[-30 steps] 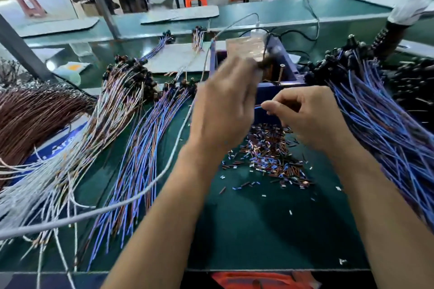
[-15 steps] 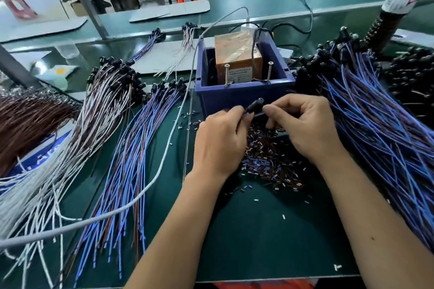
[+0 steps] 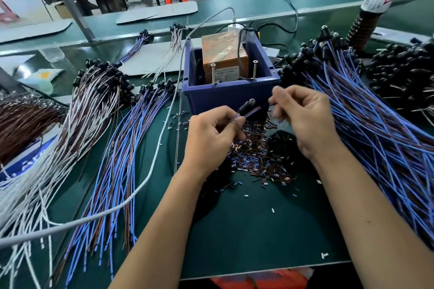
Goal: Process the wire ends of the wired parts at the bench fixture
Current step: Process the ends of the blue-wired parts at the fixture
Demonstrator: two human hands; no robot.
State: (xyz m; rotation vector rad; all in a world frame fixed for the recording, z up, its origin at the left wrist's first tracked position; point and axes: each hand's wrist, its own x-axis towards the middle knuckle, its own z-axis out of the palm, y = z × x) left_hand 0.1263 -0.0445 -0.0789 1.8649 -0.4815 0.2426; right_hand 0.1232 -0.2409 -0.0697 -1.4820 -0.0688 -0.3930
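Since half a second earlier the two hands had drawn apart: then they met at one wired part just in front of the blue bin, and now only the left hand [image 3: 211, 138] had it, while the right hand [image 3: 303, 117] had lifted away to the right. The wired part [image 3: 246, 107] sat pinched between the left thumb and forefinger, its black head tilted up and to the right, its blue and brown wires running back into the hand, just in front of the blue bin's [image 3: 232, 98] front wall. The right hand's fingers were curled, thumb and forefinger close together; whether they pinched anything I could not tell, for that spot was blurred. Inside the bin stood an orange block [image 3: 224, 54] with two upright screws before it. Below the hands a heap of cut insulation bits [image 3: 256, 155] lay on the green worktop [image 3: 258, 230]. A bundle of blue-and-brown wired parts [image 3: 380, 138] fanned out to the right, another bundle [image 3: 112, 166] to the left.
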